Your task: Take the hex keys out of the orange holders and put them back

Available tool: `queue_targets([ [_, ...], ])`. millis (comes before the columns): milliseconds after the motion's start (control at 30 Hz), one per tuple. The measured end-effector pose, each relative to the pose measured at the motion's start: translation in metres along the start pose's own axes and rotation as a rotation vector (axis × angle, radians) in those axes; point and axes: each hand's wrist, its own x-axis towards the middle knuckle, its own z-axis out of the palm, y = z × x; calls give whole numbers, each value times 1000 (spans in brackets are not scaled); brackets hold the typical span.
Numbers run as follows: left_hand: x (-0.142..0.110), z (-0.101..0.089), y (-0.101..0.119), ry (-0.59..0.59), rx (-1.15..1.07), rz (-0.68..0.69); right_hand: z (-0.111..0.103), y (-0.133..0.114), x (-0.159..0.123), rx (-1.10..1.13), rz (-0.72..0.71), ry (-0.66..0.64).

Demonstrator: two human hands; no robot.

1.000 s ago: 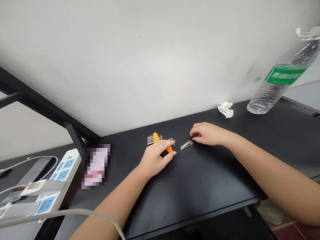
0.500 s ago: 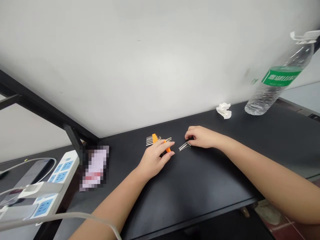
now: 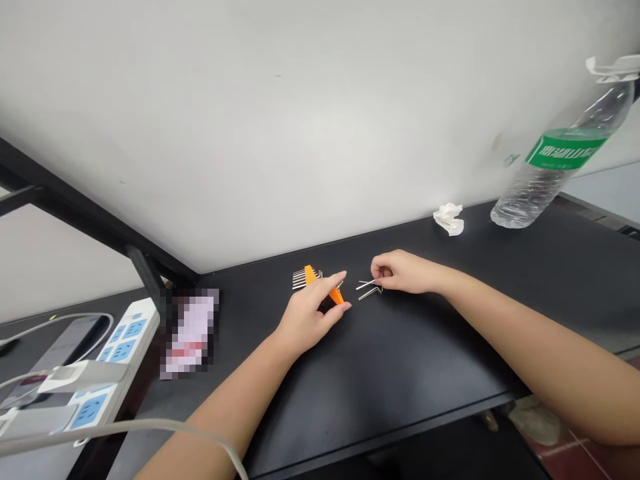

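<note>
An orange hex key holder (image 3: 311,274) lies on the black tabletop, with several silver hex keys (image 3: 299,280) sticking out of its left side. My left hand (image 3: 311,317) is closed around the holder's near end, thumb and fingers on either side, covering part of it. To the right, my right hand (image 3: 401,271) pinches one loose hex key (image 3: 365,285) by its end, between thumb and fingers. Just below that key, other loose L-shaped hex keys (image 3: 369,293) rest on the table; how many is unclear because they overlap.
A white power strip (image 3: 121,360) with plugs and cables is at the left, beside a blurred pinkish packet (image 3: 190,333). Crumpled tissue (image 3: 449,219) and a large plastic bottle (image 3: 545,173) stand near the wall at right. A grey cable (image 3: 165,425) crosses the lower left.
My right fingers have closed on a loose hex key and tilted it away from the others. My left index finger has lifted slightly; that hand stays at the holder.
</note>
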Motion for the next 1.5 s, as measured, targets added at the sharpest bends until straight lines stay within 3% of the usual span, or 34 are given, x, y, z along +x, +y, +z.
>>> queue_targets([
  [133,-2,1,0,20,6,-132,8,-18,-6,72,-301,197],
  [233,-2,1,0,46,1,-123,13,-29,-10,19,-470,275],
  [600,-3,3,-4,31,38,-27,19,-32,-15,-239,-586,302],
  [767,-2,4,1,2,63,40,29,-40,-14,-417,-556,280],
  [967,0,2,4,22,34,23,48,-44,-6,-311,-508,262],
  [1100,1,0,-2,44,39,17,37,-28,-4,-391,-321,282],
  [1200,2,1,-4,47,60,24,23,-10,-2,-439,-131,205],
  [1300,2,2,-4,63,84,36,15,3,3,-414,-56,95],
  [1400,1,2,-4,69,74,47,14,3,8,-413,-22,40],
  [1500,0,1,-3,80,47,15,14,-6,10,-413,111,-20],
])
